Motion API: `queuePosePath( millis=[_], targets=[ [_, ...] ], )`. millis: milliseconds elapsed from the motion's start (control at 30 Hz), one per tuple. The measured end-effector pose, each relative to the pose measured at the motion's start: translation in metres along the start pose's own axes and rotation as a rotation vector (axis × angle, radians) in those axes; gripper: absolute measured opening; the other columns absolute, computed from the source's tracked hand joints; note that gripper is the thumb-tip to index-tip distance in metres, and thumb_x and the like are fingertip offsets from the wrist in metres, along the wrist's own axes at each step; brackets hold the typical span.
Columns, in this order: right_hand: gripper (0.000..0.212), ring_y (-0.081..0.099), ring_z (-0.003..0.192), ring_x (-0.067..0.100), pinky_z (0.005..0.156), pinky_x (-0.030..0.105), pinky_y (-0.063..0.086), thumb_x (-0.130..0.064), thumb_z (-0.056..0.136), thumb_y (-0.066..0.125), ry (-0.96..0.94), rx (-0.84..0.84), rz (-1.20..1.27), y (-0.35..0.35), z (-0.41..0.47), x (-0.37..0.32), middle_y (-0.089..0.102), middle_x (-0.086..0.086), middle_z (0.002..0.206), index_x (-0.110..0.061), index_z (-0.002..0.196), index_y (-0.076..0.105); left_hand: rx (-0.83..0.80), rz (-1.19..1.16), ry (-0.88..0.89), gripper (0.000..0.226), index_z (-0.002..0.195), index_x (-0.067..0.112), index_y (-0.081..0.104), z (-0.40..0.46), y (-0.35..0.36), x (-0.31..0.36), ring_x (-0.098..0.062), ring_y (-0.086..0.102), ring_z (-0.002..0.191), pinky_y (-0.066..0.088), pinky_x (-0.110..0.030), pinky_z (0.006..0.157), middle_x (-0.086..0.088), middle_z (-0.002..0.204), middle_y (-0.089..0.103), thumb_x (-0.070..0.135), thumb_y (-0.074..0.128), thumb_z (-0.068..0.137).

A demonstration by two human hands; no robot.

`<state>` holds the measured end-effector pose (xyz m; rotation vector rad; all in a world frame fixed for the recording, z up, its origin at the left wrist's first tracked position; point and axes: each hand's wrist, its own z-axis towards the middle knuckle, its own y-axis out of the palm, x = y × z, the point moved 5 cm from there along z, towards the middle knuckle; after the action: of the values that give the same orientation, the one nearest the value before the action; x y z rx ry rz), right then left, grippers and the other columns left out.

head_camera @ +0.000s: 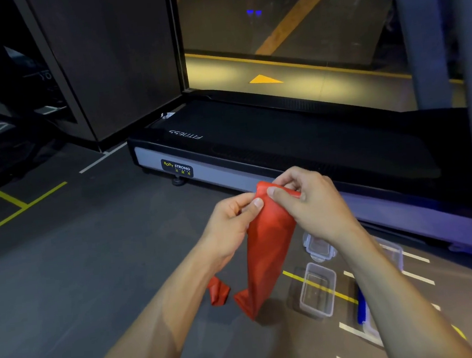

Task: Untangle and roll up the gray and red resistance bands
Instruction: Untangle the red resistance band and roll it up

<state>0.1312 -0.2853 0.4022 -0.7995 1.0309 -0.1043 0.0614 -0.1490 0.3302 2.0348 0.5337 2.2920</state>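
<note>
A treadmill [298, 149] is lying across the floor ahead of me, its label reading "BODY STRONG" and its belt "FITNESS"; clear plastic containers [317, 289] are sitting below my right forearm; my left hand [233, 222] and right hand [312, 200] are both pinching the top of the red band [267, 250], fingers curled, its length hanging down to the floor.

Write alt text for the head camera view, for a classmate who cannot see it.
Two bare hands, left hand and right hand, pinch the top end of a red resistance band, which hangs down toward a dark gym floor. A black treadmill lies ahead, and clear plastic containers sit on the floor to the right.
</note>
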Motion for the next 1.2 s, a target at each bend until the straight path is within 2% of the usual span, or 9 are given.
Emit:
queuePosePath(
  millis=[100,233,333,500,600,700,833,1033,1200],
  targets=[
    [0.013,0.054,0.057,0.004,0.058,0.024,0.041,-0.035,0.095,0.068,0.006,-0.030,0.037,0.002,0.000,-0.001,0.072,-0.003,0.074,-0.025,0.088,0.071,0.004,-0.019,-0.008,0.026,0.119,-0.004,0.067,0.001,0.000,0.001,-0.018,0.071,0.081,0.058,-0.025,0.072,-0.019,0.099,0.074,0.010,0.052,0.104],
    [0.023,0.058,0.063,0.011,0.061,0.031,0.043,-0.040,0.098,0.061,-0.012,-0.050,0.003,0.005,-0.001,-0.004,0.069,-0.002,0.068,-0.024,0.083,0.070,-0.005,-0.031,0.012,0.029,0.128,-0.003,0.063,0.002,-0.002,0.003,-0.036,0.064,0.098,0.057,-0.033,0.082,-0.039,0.118,0.064,0.010,0.051,0.105],
    [0.036,0.050,0.056,0.009,0.056,0.027,0.035,-0.039,0.101,0.056,-0.014,-0.065,-0.041,0.006,-0.001,-0.005,0.056,-0.006,0.056,-0.019,0.072,0.061,-0.011,-0.048,0.017,0.028,0.127,0.005,0.066,0.003,-0.004,0.004,-0.041,0.056,0.098,0.052,-0.038,0.082,-0.052,0.112,0.055,0.017,0.059,0.102],
    [0.049,0.035,0.053,0.010,0.057,0.036,0.028,-0.039,0.107,0.047,0.001,-0.154,-0.064,0.013,0.000,0.001,0.037,-0.006,0.056,-0.016,0.064,0.039,0.044,-0.022,-0.006,0.020,0.107,0.005,0.068,0.001,-0.007,0.003,-0.014,0.060,0.068,0.051,-0.021,0.063,-0.017,0.085,0.063,0.021,0.062,0.096],
    [0.045,0.050,0.060,0.014,0.064,0.038,0.040,-0.044,0.104,0.053,0.007,-0.244,-0.017,0.016,0.000,0.006,0.056,-0.003,0.063,-0.015,0.071,0.058,0.055,0.032,-0.009,0.017,0.105,0.002,0.069,0.001,-0.011,0.000,-0.011,0.058,0.065,0.049,-0.020,0.061,-0.012,0.077,0.061,0.015,0.059,0.100],
    [0.023,0.067,0.077,0.022,0.075,0.044,0.053,-0.041,0.099,0.065,0.013,-0.260,0.021,0.017,0.000,0.008,0.074,0.003,0.081,-0.023,0.088,0.074,0.054,0.060,-0.025,0.017,0.106,0.002,0.071,0.000,-0.013,0.000,-0.015,0.061,0.068,0.052,-0.021,0.062,-0.013,0.079,0.065,0.013,0.059,0.101],
    [0.020,0.067,0.073,0.023,0.074,0.045,0.053,-0.037,0.096,0.069,0.030,-0.205,0.072,0.017,0.001,0.008,0.074,0.004,0.078,-0.021,0.087,0.076,0.045,0.035,-0.025,0.022,0.110,-0.003,0.070,0.000,-0.012,0.001,-0.026,0.061,0.083,0.054,-0.025,0.071,-0.024,0.094,0.065,0.013,0.059,0.101],
    [0.018,0.053,0.057,0.001,0.062,0.029,0.046,-0.036,0.095,0.072,0.064,-0.154,0.083,0.011,0.000,0.008,0.068,-0.005,0.067,-0.021,0.085,0.075,-0.039,-0.004,0.003,0.031,0.125,-0.007,0.064,0.000,-0.009,0.001,-0.031,0.068,0.098,0.058,-0.030,0.087,-0.036,0.115,0.067,0.011,0.056,0.102],
    [0.015,0.059,0.063,0.004,0.067,0.032,0.051,-0.034,0.093,0.074,0.063,-0.107,0.118,0.005,0.002,0.008,0.071,-0.004,0.072,-0.022,0.084,0.075,0.018,0.052,0.001,0.025,0.104,-0.001,0.070,0.001,-0.009,-0.001,-0.020,0.061,0.076,0.051,-0.026,0.070,-0.020,0.089,0.066,0.021,0.061,0.097]
  ],
)
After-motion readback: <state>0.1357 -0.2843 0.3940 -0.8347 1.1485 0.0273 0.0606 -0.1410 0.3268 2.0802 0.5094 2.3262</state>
